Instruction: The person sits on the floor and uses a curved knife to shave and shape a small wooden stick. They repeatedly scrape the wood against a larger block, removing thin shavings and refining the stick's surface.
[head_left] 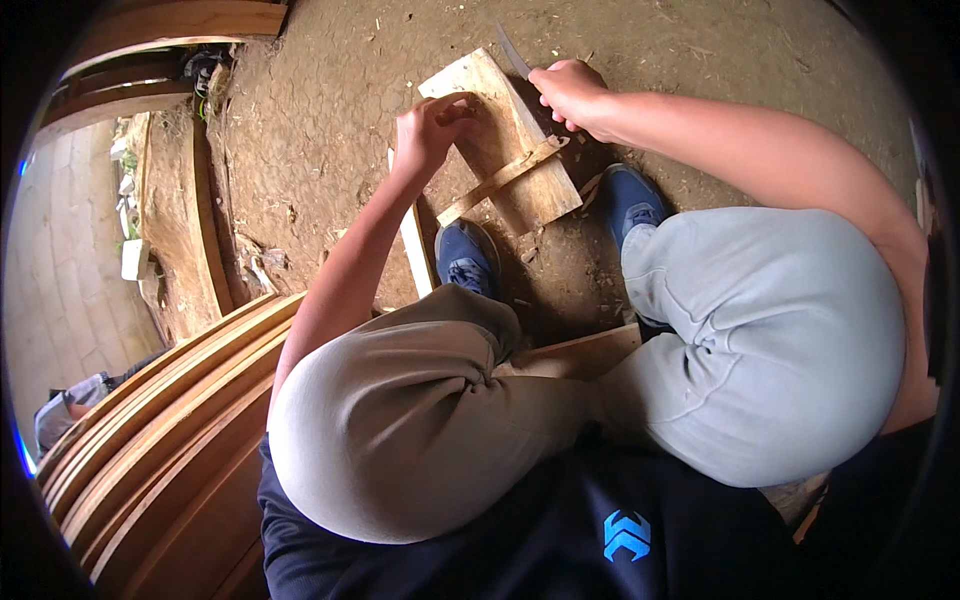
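Knees in grey trousers (pixel 420 430) fill the near view, 2 blue shoes (pixel 468 255) beyond them on the dirt floor (pixel 330 110). Past the shoes, a wooden board (pixel 545 185) lies flat. Left hand (pixel 430 128) clenches the upper end of a thin wood strip (pixel 500 180) resting across it. Right hand (pixel 568 92) grips a knife (pixel 512 52), blade pointing away. Judgement: keep the left fingers clear of the blade and the strip pressed firmly against the board.

Pale raw wood block (pixel 505 135), rough; thin wood strip (pixel 497 182); dull metal blade (pixel 513 52); matt dirt floor (pixel 330 110).
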